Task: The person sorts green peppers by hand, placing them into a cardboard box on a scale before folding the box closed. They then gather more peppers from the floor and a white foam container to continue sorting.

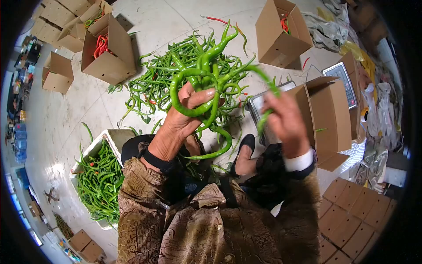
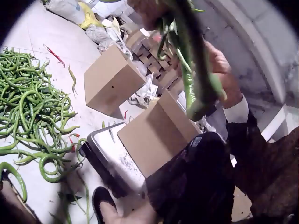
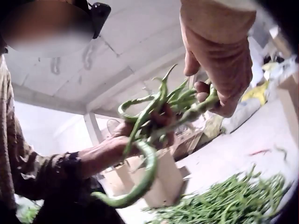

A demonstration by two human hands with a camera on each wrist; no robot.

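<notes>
In the head view the left hand (image 1: 182,115) grips a bunch of long green peppers (image 1: 193,75), some curling round the fingers and hanging below. The right hand (image 1: 285,121), blurred, pinches a long green pepper (image 1: 263,75) whose far end reaches the bunch. The right wrist view has the right hand (image 3: 219,60) with fingers curled round a pepper end, above the left hand (image 3: 121,140) and its bunch. Under both hands a heap of green peppers (image 1: 154,79) lies on the floor.
An open carton (image 1: 332,114) and a scale (image 1: 259,108) stand at the right. A white foam box (image 1: 112,134) of green peppers is at the lower left. Cartons holding red peppers (image 1: 102,46) stand at the back; flat cartons (image 1: 356,215) lie lower right.
</notes>
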